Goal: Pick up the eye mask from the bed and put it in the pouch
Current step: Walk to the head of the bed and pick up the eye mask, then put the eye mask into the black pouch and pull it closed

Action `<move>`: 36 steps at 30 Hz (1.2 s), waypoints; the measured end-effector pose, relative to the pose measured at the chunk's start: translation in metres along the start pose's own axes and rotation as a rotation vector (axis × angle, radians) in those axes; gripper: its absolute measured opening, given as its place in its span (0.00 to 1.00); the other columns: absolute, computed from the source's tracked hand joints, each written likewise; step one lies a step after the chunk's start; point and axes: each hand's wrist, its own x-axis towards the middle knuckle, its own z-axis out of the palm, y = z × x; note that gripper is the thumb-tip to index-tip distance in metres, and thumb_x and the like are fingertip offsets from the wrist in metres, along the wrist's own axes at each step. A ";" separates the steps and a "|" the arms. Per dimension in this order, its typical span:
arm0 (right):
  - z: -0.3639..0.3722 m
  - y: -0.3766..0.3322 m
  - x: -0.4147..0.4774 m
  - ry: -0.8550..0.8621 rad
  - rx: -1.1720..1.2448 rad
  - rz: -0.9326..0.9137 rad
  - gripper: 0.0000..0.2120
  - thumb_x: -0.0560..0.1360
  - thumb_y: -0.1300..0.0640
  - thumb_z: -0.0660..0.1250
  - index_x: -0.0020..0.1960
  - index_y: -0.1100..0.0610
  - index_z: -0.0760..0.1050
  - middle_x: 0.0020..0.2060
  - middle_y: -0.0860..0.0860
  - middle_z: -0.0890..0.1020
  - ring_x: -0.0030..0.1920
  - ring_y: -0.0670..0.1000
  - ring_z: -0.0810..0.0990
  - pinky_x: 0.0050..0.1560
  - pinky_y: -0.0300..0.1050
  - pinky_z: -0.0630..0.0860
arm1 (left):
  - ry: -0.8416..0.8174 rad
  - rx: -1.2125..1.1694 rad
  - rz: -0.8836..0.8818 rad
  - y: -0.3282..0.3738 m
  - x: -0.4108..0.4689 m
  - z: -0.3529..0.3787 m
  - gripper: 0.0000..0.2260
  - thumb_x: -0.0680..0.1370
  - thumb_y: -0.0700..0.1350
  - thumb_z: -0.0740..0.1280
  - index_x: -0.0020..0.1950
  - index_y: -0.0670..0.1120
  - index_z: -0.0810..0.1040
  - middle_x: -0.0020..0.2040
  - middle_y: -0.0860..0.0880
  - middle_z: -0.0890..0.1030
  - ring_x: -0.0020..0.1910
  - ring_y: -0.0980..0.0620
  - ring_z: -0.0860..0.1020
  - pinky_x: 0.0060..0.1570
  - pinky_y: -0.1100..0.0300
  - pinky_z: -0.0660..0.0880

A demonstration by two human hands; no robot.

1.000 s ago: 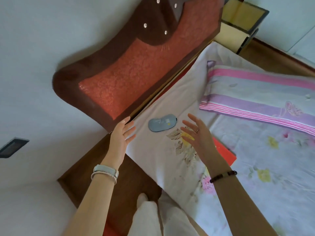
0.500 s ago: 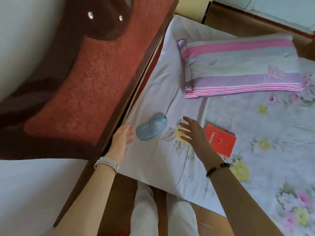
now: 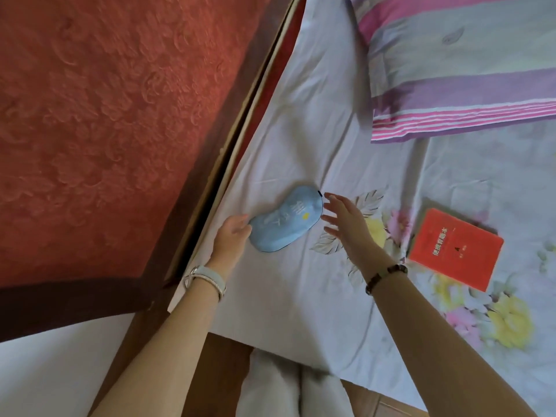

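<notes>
A light blue eye mask with dark piping lies flat on the floral bed sheet, close to the bed's left edge. My left hand rests at the mask's lower left end, fingertips touching it, with no grip visible. At the mask's right end hovers my right hand, fingers spread, a small gap from the fabric. A red flat rectangular item with printed characters lies on the sheet to the right; I cannot tell whether it is the pouch.
A red padded headboard with a dark wooden frame runs along the left side of the bed. A pink and purple striped pillow lies at the upper right. My legs in pale trousers stand at the bed's near edge.
The view has swung down and closer to the bed. Both hands have moved in on the eye mask, the left one now touching its end, the right one beside its other end.
</notes>
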 end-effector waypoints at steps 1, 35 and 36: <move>0.001 0.005 0.009 -0.008 0.008 0.006 0.10 0.81 0.50 0.61 0.59 0.50 0.76 0.50 0.46 0.82 0.55 0.52 0.81 0.57 0.51 0.74 | 0.020 -0.057 -0.020 -0.007 0.007 0.003 0.09 0.80 0.37 0.64 0.59 0.43 0.78 0.61 0.40 0.81 0.59 0.43 0.80 0.59 0.48 0.78; -0.025 -0.208 -0.212 -0.138 -0.355 -0.833 0.02 0.77 0.62 0.69 0.45 0.58 0.79 0.31 0.35 0.76 0.34 0.36 0.73 0.39 0.27 0.68 | -0.091 -0.380 0.284 0.169 -0.196 -0.067 0.05 0.80 0.39 0.67 0.55 0.45 0.80 0.56 0.43 0.83 0.56 0.49 0.82 0.59 0.56 0.78; -0.026 -0.220 -0.227 -0.137 -0.375 -0.860 0.01 0.77 0.61 0.69 0.46 0.58 0.79 0.31 0.36 0.76 0.34 0.37 0.73 0.38 0.28 0.67 | -0.110 -0.328 0.319 0.178 -0.209 -0.071 0.06 0.79 0.42 0.68 0.55 0.46 0.80 0.54 0.46 0.83 0.56 0.51 0.82 0.57 0.57 0.78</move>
